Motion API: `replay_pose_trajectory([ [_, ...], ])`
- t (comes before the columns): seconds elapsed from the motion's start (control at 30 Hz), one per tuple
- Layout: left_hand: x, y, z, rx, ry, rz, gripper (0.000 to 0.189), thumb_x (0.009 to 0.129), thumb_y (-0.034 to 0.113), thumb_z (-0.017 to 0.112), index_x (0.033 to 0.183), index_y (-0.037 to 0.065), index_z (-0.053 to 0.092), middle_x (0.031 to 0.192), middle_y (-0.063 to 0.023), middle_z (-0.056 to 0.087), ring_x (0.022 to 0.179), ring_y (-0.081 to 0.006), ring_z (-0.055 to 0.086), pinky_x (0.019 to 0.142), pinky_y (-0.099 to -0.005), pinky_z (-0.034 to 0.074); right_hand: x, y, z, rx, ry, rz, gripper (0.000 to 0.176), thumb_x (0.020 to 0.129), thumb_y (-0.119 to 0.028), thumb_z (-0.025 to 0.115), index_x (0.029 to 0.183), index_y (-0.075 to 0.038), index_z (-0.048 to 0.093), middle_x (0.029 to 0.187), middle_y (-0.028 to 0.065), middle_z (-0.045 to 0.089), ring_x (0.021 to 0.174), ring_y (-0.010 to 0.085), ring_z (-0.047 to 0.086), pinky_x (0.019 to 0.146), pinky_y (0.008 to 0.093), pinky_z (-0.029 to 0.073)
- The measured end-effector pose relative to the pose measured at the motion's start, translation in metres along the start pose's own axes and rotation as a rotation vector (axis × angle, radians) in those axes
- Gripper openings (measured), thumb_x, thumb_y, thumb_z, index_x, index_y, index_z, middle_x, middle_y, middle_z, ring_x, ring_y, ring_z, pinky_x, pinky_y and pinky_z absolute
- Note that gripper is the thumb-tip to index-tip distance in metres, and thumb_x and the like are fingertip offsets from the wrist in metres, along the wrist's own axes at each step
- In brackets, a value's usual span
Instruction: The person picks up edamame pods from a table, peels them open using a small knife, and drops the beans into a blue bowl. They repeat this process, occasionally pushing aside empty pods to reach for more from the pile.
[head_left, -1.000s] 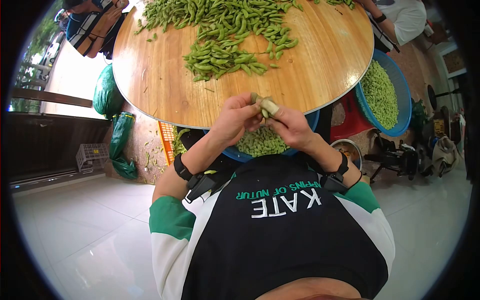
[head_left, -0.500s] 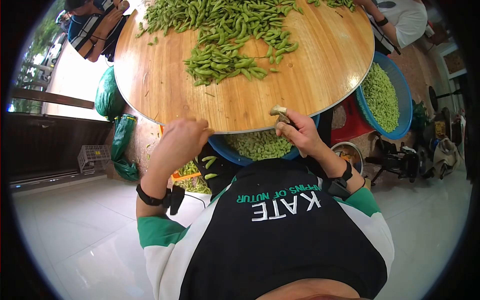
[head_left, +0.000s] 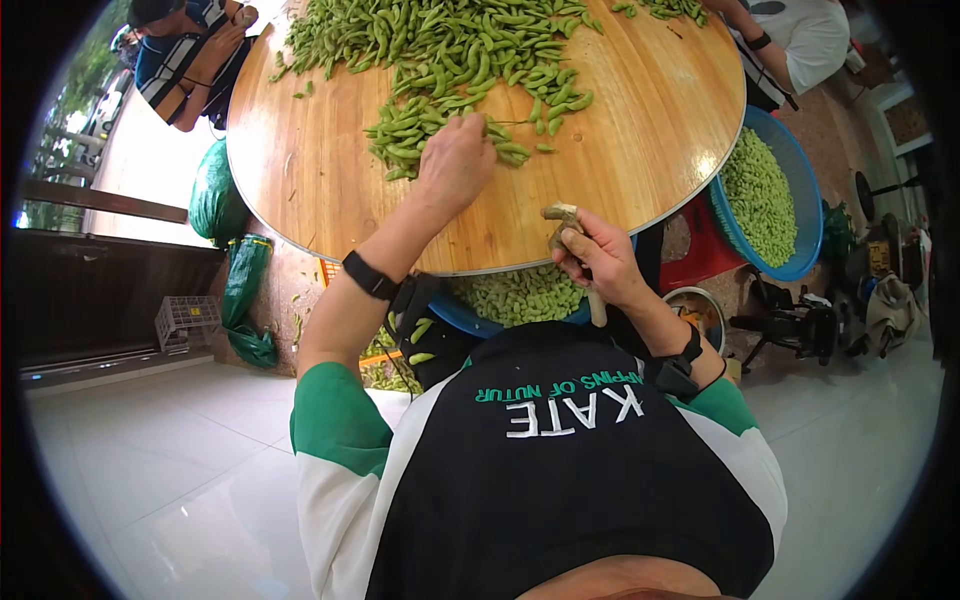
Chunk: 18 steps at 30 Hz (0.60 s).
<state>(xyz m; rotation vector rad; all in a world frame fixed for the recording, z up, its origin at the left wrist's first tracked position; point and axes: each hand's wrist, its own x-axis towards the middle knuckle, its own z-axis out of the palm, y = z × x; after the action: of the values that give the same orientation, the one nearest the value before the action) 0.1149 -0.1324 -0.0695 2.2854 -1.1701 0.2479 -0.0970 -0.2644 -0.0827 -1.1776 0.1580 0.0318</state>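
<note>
Pods (head_left: 395, 140), green and plump, lie heaped on the round wooden table (head_left: 300, 150) ahead of you, a smaller cluster nearest you running into the big spread that the top of the view cuts off. Your left hand (head_left: 457, 162) is at that cluster, back turned up, fingertips down among the pods; the knuckles hide them, so whether they pinch a pod or stand apart you cannot tell. Your right hand (head_left: 605, 262) is by the near table edge, fingers bent inward, thumb close against them. Something pale and brownish (head_left: 560, 213) shows at their tips, hard to make out, and a pale narrow end (head_left: 598, 309) points down below the hand; you cannot tell what, if anything, the fingers clamp. Beneath, a blue basket (head_left: 455, 315) of shelled beans (head_left: 515, 295) is partly hidden by the tabletop and your shirt (head_left: 570, 480). A second blue basket (head_left: 812, 225) of beans stands to your right. One person (head_left: 190, 60) at upper left and another person (head_left: 805, 45) at upper right are cut off.
</note>
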Motion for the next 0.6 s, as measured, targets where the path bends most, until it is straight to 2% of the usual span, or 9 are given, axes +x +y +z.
replay_pose_trajectory([
  [0.07, -0.007, 0.000, -0.013, -0.046, 0.026, -0.010, 0.018, 0.085, 0.015, 0.063, 0.092, 0.000, 0.057, 0.078, -0.0173, 0.063, 0.069, -0.0345, 0.062, 0.059, -0.0374, 0.048, 0.003, -0.005, 0.002, 0.102, -0.023, 0.011, 0.038, 0.096, -0.018, 0.048, 0.131, -0.003, 0.044, 0.079, 0.0022, 0.056, 0.055, 0.0043, 0.043, 0.045, 0.0181, 0.034],
  [0.13, -0.016, 0.015, -0.037, -0.934, -0.185, -0.480, 0.010, 0.085, 0.006, 0.060, 0.092, -0.001, 0.057, 0.078, -0.0113, 0.063, 0.068, -0.0198, 0.064, 0.054, -0.0284, 0.048, 0.007, -0.009, 0.005, 0.203, -0.038, 0.023, 0.040, 0.097, -0.018, 0.047, 0.133, -0.003, 0.042, 0.081, 0.0035, 0.055, 0.055, 0.0050, 0.043, 0.044, 0.0185, 0.034],
  [0.17, -0.023, 0.022, -0.039, -0.934, -0.191, -0.477, 0.010, 0.085, 0.006, 0.060, 0.092, -0.001, 0.057, 0.078, -0.0113, 0.063, 0.068, -0.0198, 0.064, 0.054, -0.0284, 0.048, 0.011, -0.010, 0.008, 0.256, -0.044, 0.022, 0.039, 0.097, -0.018, 0.046, 0.132, -0.003, 0.041, 0.082, 0.0045, 0.055, 0.056, 0.0057, 0.043, 0.043, 0.0186, 0.034],
  [0.23, -0.038, 0.036, -0.043, -1.290, -0.225, -0.483, 0.011, 0.085, -0.001, 0.060, 0.096, -0.002, 0.058, 0.079, -0.0058, 0.064, 0.066, -0.0110, 0.063, 0.051, -0.0192, 0.044, 0.014, -0.010, 0.011, 0.308, -0.049, 0.020, 0.039, 0.097, -0.018, 0.046, 0.132, -0.003, 0.041, 0.084, 0.0055, 0.054, 0.056, 0.0064, 0.043, 0.043, 0.0188, 0.034],
  [0.27, -0.044, 0.042, -0.044, -1.341, -0.235, -0.496, 0.012, 0.085, -0.001, 0.061, 0.096, -0.002, 0.059, 0.082, -0.0092, 0.065, 0.069, -0.0144, 0.063, 0.055, -0.0214, 0.046, 0.015, -0.010, 0.012, 0.361, -0.083, 0.022, 0.037, 0.097, -0.019, 0.046, 0.130, -0.003, 0.042, 0.084, 0.0058, 0.054, 0.056, 0.0068, 0.043, 0.043, 0.0187, 0.035],
  [0.37, -0.058, 0.046, -0.038, -1.329, -0.304, -0.517, 0.016, 0.085, 0.001, 0.062, 0.101, -0.004, 0.060, 0.083, -0.0090, 0.065, 0.069, -0.0131, 0.062, 0.055, -0.0214, 0.046, 0.015, -0.009, 0.015, 0.444, -0.133, 0.041, 0.039, 0.097, -0.019, 0.046, 0.134, -0.006, 0.039, 0.084, 0.0068, 0.053, 0.056, 0.0076, 0.042, 0.043, 0.0186, 0.035],
  [0.4, -0.061, 0.046, -0.036, -1.283, -0.332, -0.517, 0.018, 0.087, 0.003, 0.061, 0.104, -0.004, 0.061, 0.083, -0.0077, 0.064, 0.067, -0.0114, 0.059, 0.056, -0.0213, 0.045, 0.015, -0.009, 0.016, 0.476, -0.144, 0.053, 0.043, 0.098, -0.018, 0.045, 0.138, -0.008, 0.036, 0.085, 0.0074, 0.052, 0.055, 0.0081, 0.041, 0.044, 0.0185, 0.036],
  [0.53, -0.069, 0.046, -0.032, -1.321, -0.326, -0.557, 0.017, 0.088, 0.004, 0.060, 0.103, -0.004, 0.062, 0.082, -0.0063, 0.063, 0.065, -0.0097, 0.056, 0.056, -0.0212, 0.044, 0.013, -0.007, 0.017, 0.504, -0.190, 0.046, 0.043, 0.097, -0.018, 0.047, 0.138, -0.008, 0.037, 0.084, 0.0076, 0.052, 0.055, 0.0081, 0.041, 0.044, 0.0184, 0.036],
  [0.6, -0.072, 0.046, -0.030, -1.273, -0.322, -0.514, 0.018, 0.090, 0.005, 0.058, 0.104, -0.004, 0.062, 0.080, -0.0021, 0.060, 0.063, -0.0070, 0.050, 0.057, -0.0205, 0.042, 0.012, -0.008, 0.019, 0.518, -0.202, 0.037, 0.037, 0.097, -0.018, 0.048, 0.132, -0.007, 0.042, 0.084, 0.0057, 0.054, 0.055, 0.0072, 0.042, 0.042, 0.0181, 0.034],
])
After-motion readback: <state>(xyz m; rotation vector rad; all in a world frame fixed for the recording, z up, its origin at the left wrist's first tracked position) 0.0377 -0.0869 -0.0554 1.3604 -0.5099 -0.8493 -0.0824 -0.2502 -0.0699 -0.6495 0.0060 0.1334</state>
